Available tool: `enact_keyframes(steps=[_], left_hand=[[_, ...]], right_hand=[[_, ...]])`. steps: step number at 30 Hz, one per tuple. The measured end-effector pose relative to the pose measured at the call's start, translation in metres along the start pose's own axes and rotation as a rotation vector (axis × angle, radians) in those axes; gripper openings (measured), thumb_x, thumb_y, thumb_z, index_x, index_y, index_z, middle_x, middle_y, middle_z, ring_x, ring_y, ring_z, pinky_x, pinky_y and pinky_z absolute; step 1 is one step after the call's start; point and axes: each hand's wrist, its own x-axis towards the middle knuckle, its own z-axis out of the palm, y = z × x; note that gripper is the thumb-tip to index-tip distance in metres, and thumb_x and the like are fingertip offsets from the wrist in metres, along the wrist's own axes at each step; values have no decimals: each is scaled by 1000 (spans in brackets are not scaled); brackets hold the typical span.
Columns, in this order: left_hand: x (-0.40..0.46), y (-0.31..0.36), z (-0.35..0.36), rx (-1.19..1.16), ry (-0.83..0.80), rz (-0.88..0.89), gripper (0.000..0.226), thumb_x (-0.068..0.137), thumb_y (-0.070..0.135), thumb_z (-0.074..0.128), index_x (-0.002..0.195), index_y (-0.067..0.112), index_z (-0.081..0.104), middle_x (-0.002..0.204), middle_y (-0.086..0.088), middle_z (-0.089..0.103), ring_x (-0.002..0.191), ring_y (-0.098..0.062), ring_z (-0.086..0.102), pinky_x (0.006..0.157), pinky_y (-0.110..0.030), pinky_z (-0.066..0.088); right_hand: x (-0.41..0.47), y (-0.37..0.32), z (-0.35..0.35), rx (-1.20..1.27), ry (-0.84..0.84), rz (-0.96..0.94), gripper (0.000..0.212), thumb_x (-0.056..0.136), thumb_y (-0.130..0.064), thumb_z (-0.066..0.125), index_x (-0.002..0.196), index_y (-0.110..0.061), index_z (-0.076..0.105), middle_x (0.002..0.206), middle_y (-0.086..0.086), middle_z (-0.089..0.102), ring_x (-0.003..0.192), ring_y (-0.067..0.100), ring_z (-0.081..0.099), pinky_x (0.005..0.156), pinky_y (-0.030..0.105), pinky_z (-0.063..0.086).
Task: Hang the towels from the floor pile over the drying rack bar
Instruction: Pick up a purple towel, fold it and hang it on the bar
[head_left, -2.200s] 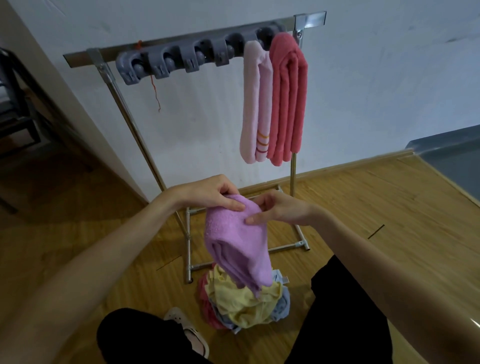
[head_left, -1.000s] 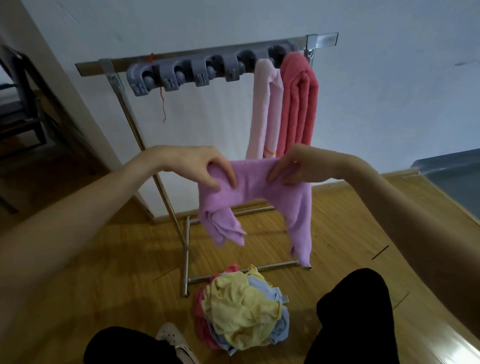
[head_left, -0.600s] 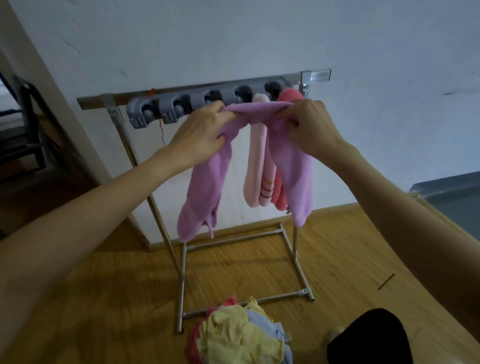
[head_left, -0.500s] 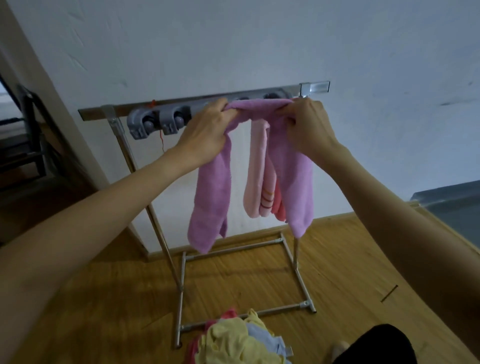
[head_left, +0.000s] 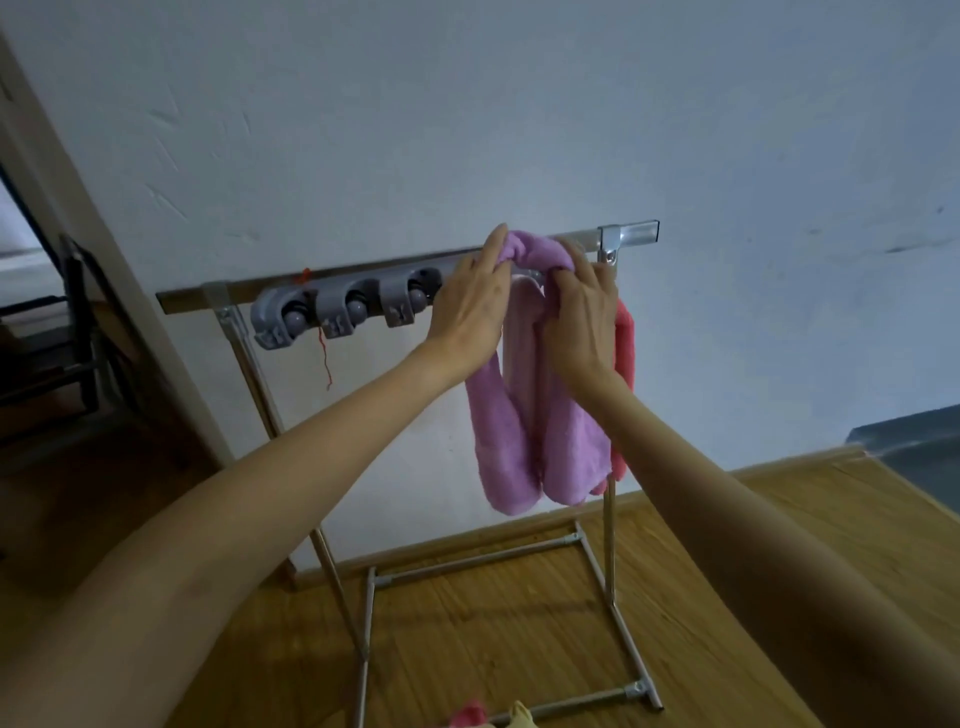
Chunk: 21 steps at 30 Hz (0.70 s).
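Note:
A purple towel (head_left: 511, 447) is draped over the drying rack bar (head_left: 363, 273), its two ends hanging down in front. My left hand (head_left: 470, 306) grips its top fold on the left side and my right hand (head_left: 579, 317) grips it on the right, both up at the bar. Behind the purple towel hangs a pale pink towel (head_left: 522, 332), mostly hidden. A red towel (head_left: 625, 348) hangs at the right end beside the rack's right post. Only the top of the floor pile (head_left: 493, 717) shows at the bottom edge, pink and yellow.
Grey clip holders (head_left: 332, 312) line the left part of the bar. The rack's metal base frame (head_left: 597, 582) stands on the wooden floor against a white wall. A dark chair (head_left: 57, 343) is at far left, a grey ledge (head_left: 909, 436) at right.
Both hands lifted the purple towel from above the pile up to the bar and laid it over, next to the pale pink towel. The camera tilted up, so the pile is nearly out of view.

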Motion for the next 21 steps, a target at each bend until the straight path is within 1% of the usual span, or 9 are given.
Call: enact_keyframes(steps=[2, 3, 6, 9, 13, 15, 17, 19, 21], left_hand=[[1, -2, 10, 38, -20, 12, 61, 86, -10, 47, 144, 1, 31, 153, -10, 28, 115, -37, 50, 88, -44, 49], [1, -5, 15, 57, -47, 3, 65, 85, -9, 48, 146, 2, 28, 155, -9, 24, 118, -35, 48, 87, -42, 47], [-4, -10, 29, 100, -96, 2, 72, 79, -12, 55, 145, 6, 31, 158, -3, 16, 112, -33, 48, 75, -42, 49], [-14, -17, 45, 98, -94, 41, 83, 74, -15, 59, 147, 11, 29, 159, 1, 14, 104, -30, 50, 69, -41, 52], [-31, -26, 64, 19, -39, 103, 85, 75, -18, 54, 149, 13, 26, 160, 1, 12, 98, -29, 51, 69, -41, 53], [-42, -30, 70, -42, 41, 143, 80, 77, -13, 57, 148, 12, 29, 156, -7, 23, 106, -31, 53, 73, -38, 56], [-55, -31, 74, -138, 100, 155, 78, 81, -3, 60, 148, 17, 26, 145, -12, 34, 98, -24, 57, 65, -30, 56], [-70, -30, 81, -287, 101, 54, 79, 85, 9, 63, 148, 22, 18, 135, -8, 37, 80, -14, 56, 55, -24, 52], [-81, -31, 93, -389, 40, -143, 78, 85, 21, 67, 146, 20, 18, 124, -3, 42, 73, -11, 54, 54, -21, 50]], right_hand=[[-5, 9, 6, 153, -17, -33, 38, 86, -2, 46, 120, -9, 63, 133, -1, 52, 117, 3, 42, 98, 9, 32], [-6, 14, 9, 202, -38, -38, 41, 87, 2, 48, 123, -10, 61, 134, -5, 49, 120, -4, 37, 100, 4, 28], [-9, 33, 17, 202, -134, -14, 41, 93, -4, 48, 131, -15, 55, 148, -4, 40, 133, -2, 33, 109, 14, 29], [-16, 45, 16, 239, -205, 10, 41, 99, -12, 40, 139, -19, 47, 150, -11, 36, 133, -12, 29, 110, 11, 26], [-23, 59, 14, 165, -229, -144, 45, 85, 6, 40, 126, -2, 57, 140, 12, 49, 128, 22, 48, 108, 28, 38], [-22, 60, 13, 180, -233, -133, 46, 78, 12, 42, 118, 2, 60, 131, 17, 55, 121, 28, 53, 104, 36, 43], [-22, 61, 13, 192, -232, -124, 44, 74, 14, 41, 111, 3, 63, 124, 17, 59, 116, 30, 56, 101, 41, 46], [-21, 61, 14, 200, -237, -116, 41, 74, 13, 40, 106, 3, 64, 119, 18, 61, 110, 32, 58, 95, 46, 49], [-20, 64, 14, 203, -243, -129, 44, 74, 15, 40, 108, 3, 64, 120, 17, 60, 112, 31, 58, 95, 45, 49]])
